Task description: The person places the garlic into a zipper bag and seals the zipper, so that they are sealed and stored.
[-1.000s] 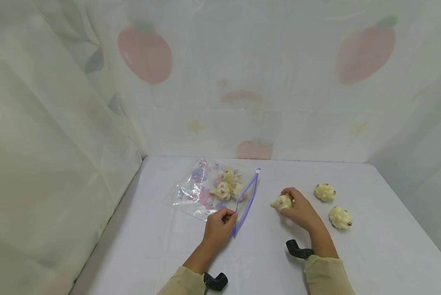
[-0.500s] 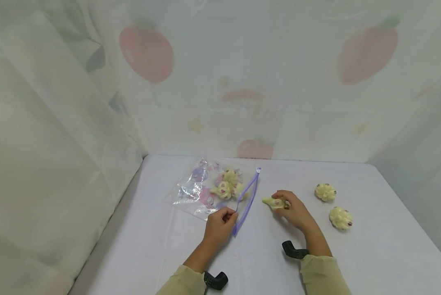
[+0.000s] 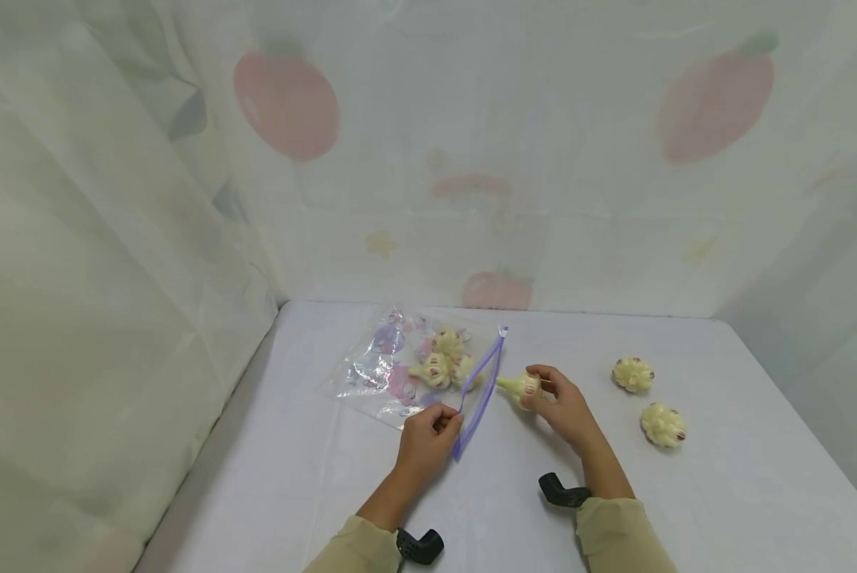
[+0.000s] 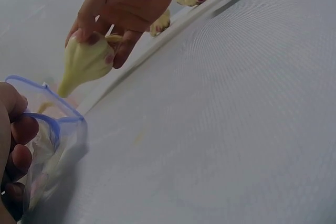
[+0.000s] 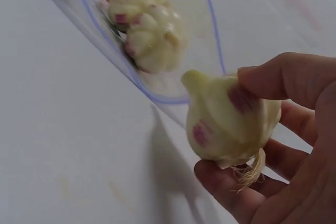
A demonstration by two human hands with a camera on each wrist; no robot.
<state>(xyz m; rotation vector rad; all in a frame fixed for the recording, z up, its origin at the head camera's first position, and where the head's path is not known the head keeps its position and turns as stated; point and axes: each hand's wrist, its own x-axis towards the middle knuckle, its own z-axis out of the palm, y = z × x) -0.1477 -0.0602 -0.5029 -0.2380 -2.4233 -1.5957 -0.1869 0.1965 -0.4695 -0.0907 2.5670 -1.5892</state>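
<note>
Across comes the right hand (image 3: 562, 406), carrying its garlic bulb (image 3: 523, 387) leftward since the earlier frames, right up to the edge of the bag (image 3: 364, 386)! The right thumb (image 5: 265, 80) presses one side of that bulb while the fingers curl round the other, pinching it clear of the table (image 3: 757, 493). Its stem (image 5: 193, 81) leads towards the bag's mouth, and the tuft of roots (image 5: 252, 169) trails by the fingers; whether the stem touches the purple zip strip (image 3: 480, 414), one cannot tell. Over on the other side, the left hand (image 3: 424, 440) holds its spot, thumb and fingers pinching that strip near its lower end, the two purple edges parted above the grip. Inside the clear printed plastic sit three bulbs (image 3: 436, 371), bunched together towards the mouth. Out to the right, well apart from the bag, two loose bulbs (image 3: 663, 424) lie on the white cover, one farther back than the other. Pale sleeves (image 3: 625, 533) and black wrist mounts (image 3: 564, 491) frame the near side, and behind it all hangs a pale curtain (image 3: 571, 119) with faded red fruit prints.
</note>
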